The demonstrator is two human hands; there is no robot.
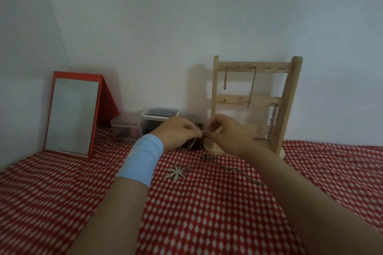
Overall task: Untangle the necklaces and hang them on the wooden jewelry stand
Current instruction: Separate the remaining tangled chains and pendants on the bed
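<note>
Two hands meet just in front of the lower part of the stand (290,97), raised a little above the cloth (207,213).

1. Left hand (178,130): fingers curled, tips pinching one end of a short stretch of chain (205,131). A light blue wristband (143,157) sits on this wrist.
2. Right hand (228,133): fingers curled, tips pinching the other end of the same stretch. The chain runs level between the two hands. More of it drops from under the left hand toward a dark heap (192,145) on the cloth. What the heap is cannot be told.

Stand: wooden, ladder-shaped, upright against the wall (165,27), right of centre.
- Top rail: a hung chain (252,85) is draped across the left hooks, both ends dangling, the longer end reaching the middle rail.
- Middle rail, right end: a side chain (273,120) hangs down beside the right post.
- The lower rail is partly hidden behind the right hand.

On the cloth, nearer than the hands:
- A leaf-shaped pendant (176,172) lies flat below the left hand.
- A loose chain (234,170) with a ring at its far end lies just right of the pendant and runs under the right forearm. Whether it joins the pendant cannot be told.

Background, left side: a red-framed mirror (72,114) stands propped. Two clear boxes (126,126) sit between the mirror and the hands, the farther one holding dark contents. The cloth is red with a white pattern.
</note>
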